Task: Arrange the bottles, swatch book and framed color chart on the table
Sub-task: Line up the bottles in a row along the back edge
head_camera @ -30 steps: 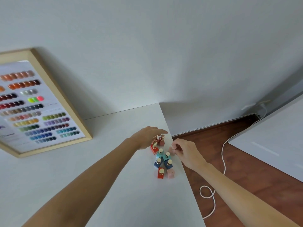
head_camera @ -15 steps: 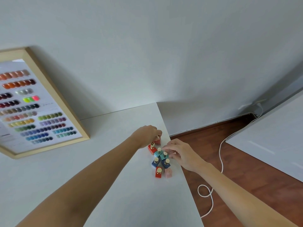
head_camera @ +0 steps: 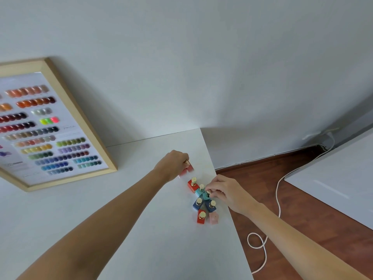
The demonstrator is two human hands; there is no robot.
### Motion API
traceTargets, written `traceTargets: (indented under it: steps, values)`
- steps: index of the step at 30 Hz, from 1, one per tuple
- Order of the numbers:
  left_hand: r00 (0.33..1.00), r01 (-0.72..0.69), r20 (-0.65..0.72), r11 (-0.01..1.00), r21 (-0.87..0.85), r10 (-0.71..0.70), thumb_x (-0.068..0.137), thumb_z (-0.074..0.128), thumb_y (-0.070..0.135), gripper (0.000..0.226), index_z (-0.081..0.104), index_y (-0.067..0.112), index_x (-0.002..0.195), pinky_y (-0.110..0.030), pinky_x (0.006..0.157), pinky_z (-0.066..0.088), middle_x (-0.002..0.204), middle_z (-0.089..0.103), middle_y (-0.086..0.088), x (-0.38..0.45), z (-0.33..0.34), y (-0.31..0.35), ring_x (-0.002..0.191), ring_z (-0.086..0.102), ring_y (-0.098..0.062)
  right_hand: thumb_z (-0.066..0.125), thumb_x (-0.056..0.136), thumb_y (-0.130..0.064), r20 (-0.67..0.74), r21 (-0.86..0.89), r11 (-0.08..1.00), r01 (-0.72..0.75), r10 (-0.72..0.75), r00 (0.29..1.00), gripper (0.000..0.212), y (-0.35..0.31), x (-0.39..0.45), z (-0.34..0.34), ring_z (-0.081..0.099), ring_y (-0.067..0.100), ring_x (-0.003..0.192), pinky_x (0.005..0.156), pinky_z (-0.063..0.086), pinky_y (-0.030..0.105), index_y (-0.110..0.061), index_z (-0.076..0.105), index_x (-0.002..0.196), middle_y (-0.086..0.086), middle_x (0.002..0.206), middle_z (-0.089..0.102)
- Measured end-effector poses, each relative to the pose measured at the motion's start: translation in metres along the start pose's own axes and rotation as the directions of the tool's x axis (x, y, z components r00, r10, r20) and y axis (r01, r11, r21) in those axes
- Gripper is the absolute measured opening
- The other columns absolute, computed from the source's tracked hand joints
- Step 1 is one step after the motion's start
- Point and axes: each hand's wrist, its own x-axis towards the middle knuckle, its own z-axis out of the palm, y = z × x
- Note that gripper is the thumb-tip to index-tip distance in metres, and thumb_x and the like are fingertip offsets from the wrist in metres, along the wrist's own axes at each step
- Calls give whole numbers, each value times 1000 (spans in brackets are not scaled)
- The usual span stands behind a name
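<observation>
the left hand [head_camera: 173,165] curls its fingers round pink bottles [head_camera: 187,170] on the white table [head_camera: 141,229], near the far right corner. the right hand [head_camera: 226,191] pinches the gold cap of a teal bottle [head_camera: 206,196] in the cluster of bottles [head_camera: 202,203] by the table's right edge. the framed color chart [head_camera: 50,126] leans against the wall at the left.

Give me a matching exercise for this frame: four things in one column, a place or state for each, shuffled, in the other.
1. left hand
2. right hand
3. framed color chart
4. white cord

A. leans against the wall
B. loops on the wooden floor
C. pinches a teal bottle's cap
D. holds pink bottles at the cluster's far end

Pairs: 1-D, 2-C, 3-A, 4-B
</observation>
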Motion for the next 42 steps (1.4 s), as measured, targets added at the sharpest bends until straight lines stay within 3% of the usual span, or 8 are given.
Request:
traceTargets:
  steps: [3, 6, 13, 17, 21, 30, 35, 42]
  values:
    - [996, 79, -28, 995, -57, -80, 97, 50, 18, 20, 66, 8, 101, -16, 50, 34, 86, 71, 0, 0, -10, -14, 63, 57, -7, 59, 91, -15, 11, -6, 1000, 31, -30, 999, 19, 1, 3, -1, 59, 5, 90, 80, 50, 12, -16, 68, 107, -4, 105, 60]
    - [985, 161, -30, 968, -193, -170, 93, 46, 9, 20, 63, 5, 84, -19, 47, 40, 76, 76, 10, 1, -21, -29, 54, 64, -5, 58, 91, -14, 34, 9, 999, 50, -50, 998, 18, 0, 6, -7, 56, -2, 86, 77, 47, 9, -16, 68, 106, -6, 102, 60]
    - [944, 287, -71, 910, -301, -321, 85, 40, 0, 27, 53, 9, 63, -31, 60, 53, 73, 77, -2, 16, -47, -53, 70, 72, -22, 64, 87, -15, 123, 140, 990, 24, -41, 992, 18, -8, 32, -42, 59, 0, 89, 72, 47, 10, -26, 70, 100, -24, 88, 59]
    - [919, 351, -85, 899, -264, -384, 80, 45, -2, 30, 49, 13, 54, -43, 73, 58, 77, 77, -11, 29, -57, -61, 78, 67, -33, 67, 84, -8, 118, 331, 943, -33, -7, 993, 25, -18, 58, -76, 65, 11, 76, 67, 54, 18, -29, 70, 95, -11, 89, 67]
    - [901, 382, -98, 880, -281, -423, 77, 45, -5, 32, 46, 13, 51, -44, 75, 57, 82, 76, -16, 42, -58, -70, 71, 62, -32, 68, 83, -6, 18, 369, 929, -14, 8, 1000, 25, -23, 101, -97, 56, 16, 62, 60, 50, 19, -28, 71, 94, -2, 80, 69]
    - [871, 406, -128, 841, -357, -474, 82, 47, 2, 28, 52, 12, 56, -42, 74, 59, 74, 75, -16, 63, -59, -76, 75, 68, -35, 64, 84, -6, -167, 162, 987, -11, 38, 985, 11, -30, 193, -60, 61, 24, 65, 68, 50, 31, -9, 71, 92, 12, 88, 63]
    - [871, 385, -162, 849, -363, -465, 85, 50, 7, 21, 57, 6, 65, -42, 70, 59, 69, 73, -15, 67, -54, -80, 69, 68, -36, 58, 84, 2, -227, 93, 995, -38, 58, 972, 19, -32, 223, -34, 53, 20, 69, 69, 45, 28, -6, 71, 96, 15, 87, 60]
    - [886, 318, -201, 863, -392, -418, 89, 54, 8, 9, 62, 4, 91, -46, 75, 56, 86, 73, -16, 66, -47, -87, 79, 65, -40, 60, 82, 1, -237, 83, 995, -49, 67, 969, 21, -28, 242, -19, 52, 17, 71, 67, 38, 19, -10, 71, 97, 10, 87, 60]
